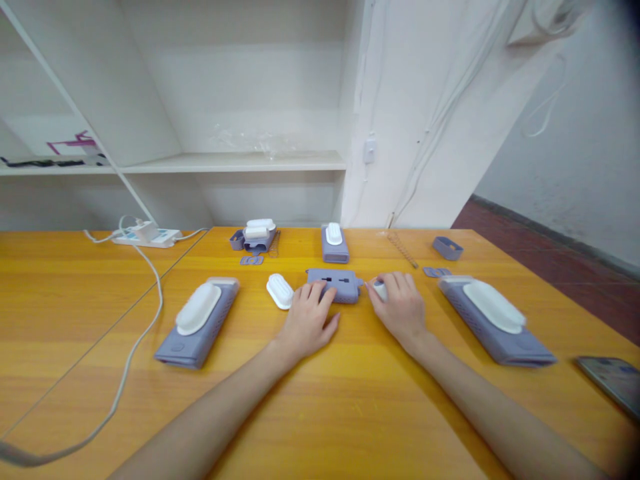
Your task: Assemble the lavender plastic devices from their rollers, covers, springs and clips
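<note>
A purple-grey plastic housing (341,285) with two dark slots lies on the table in front of me. My left hand (309,315) rests its fingers on the housing's left end, thumb spread out toward the table. Just right of the housing, my right hand (399,303) is closed around a small white rounded piece (381,290), mostly hidden by the fingers. A narrow tab sticks out of the housing toward that hand. Beside my left fingers lies a white oval ribbed piece (280,291).
Purple-grey units with white oval tops lie at left (200,323), right (495,320) and back (334,241). Another unit (259,235), a spring (401,250), a purple-grey ring (447,248) and flat parts (437,272) lie farther back. A power strip (147,235), cable (157,287) and phone (611,380) flank them.
</note>
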`<action>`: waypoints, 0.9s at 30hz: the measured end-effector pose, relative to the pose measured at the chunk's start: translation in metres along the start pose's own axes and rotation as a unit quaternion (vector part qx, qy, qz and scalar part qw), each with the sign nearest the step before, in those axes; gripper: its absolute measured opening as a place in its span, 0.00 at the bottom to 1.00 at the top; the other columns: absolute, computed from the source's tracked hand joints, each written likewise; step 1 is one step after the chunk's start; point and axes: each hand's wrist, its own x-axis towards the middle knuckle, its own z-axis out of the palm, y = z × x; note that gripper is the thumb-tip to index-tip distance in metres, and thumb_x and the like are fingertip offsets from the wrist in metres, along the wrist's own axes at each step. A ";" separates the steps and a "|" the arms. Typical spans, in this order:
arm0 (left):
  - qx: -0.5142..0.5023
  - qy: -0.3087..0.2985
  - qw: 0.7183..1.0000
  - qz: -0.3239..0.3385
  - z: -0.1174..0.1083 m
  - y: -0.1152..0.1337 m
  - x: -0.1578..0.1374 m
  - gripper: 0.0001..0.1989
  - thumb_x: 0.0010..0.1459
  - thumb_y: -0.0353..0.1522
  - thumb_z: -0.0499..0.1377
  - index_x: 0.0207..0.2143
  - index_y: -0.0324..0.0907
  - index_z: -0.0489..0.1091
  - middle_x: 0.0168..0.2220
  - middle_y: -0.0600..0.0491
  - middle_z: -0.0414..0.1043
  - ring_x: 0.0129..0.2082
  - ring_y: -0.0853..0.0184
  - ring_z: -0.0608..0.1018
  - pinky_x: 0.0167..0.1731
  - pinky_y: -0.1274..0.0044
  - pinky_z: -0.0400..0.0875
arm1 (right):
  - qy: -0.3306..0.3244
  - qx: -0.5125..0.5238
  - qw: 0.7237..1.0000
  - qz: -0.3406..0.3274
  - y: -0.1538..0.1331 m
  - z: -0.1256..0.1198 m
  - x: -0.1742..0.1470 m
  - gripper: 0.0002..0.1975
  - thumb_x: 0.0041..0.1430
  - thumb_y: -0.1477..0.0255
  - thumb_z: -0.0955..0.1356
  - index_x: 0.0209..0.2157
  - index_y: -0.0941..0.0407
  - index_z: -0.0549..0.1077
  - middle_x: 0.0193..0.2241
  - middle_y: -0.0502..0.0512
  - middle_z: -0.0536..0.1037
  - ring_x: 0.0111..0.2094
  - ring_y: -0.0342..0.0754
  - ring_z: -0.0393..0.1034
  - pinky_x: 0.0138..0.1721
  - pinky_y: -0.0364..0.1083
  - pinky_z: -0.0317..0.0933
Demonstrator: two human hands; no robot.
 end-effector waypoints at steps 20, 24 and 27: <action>-0.002 0.009 1.000 0.002 0.001 -0.001 -0.001 0.20 0.56 0.37 0.52 0.52 0.43 0.59 0.51 0.43 0.60 0.49 0.54 0.64 0.47 0.60 0.61 | 0.084 0.020 0.996 -0.002 0.006 0.002 -0.003 0.09 0.58 0.67 0.65 0.36 0.55 0.74 0.34 0.57 0.70 0.37 0.51 0.61 0.40 0.51 0.51; -0.006 0.009 1.000 0.000 0.001 -0.001 -0.001 0.20 0.56 0.37 0.53 0.52 0.43 0.59 0.52 0.43 0.60 0.50 0.54 0.64 0.47 0.60 0.61 | 0.110 0.054 0.992 -0.018 0.003 0.001 -0.006 0.07 0.56 0.68 0.66 0.37 0.55 0.73 0.34 0.56 0.70 0.37 0.50 0.63 0.43 0.52 0.51; -0.006 0.006 1.000 -0.002 0.001 0.000 -0.001 0.20 0.56 0.36 0.53 0.52 0.43 0.59 0.52 0.43 0.60 0.49 0.55 0.64 0.47 0.60 0.61 | 0.122 0.078 0.988 -0.044 0.001 0.000 -0.010 0.07 0.55 0.69 0.67 0.36 0.54 0.73 0.33 0.56 0.70 0.37 0.49 0.64 0.43 0.51 0.52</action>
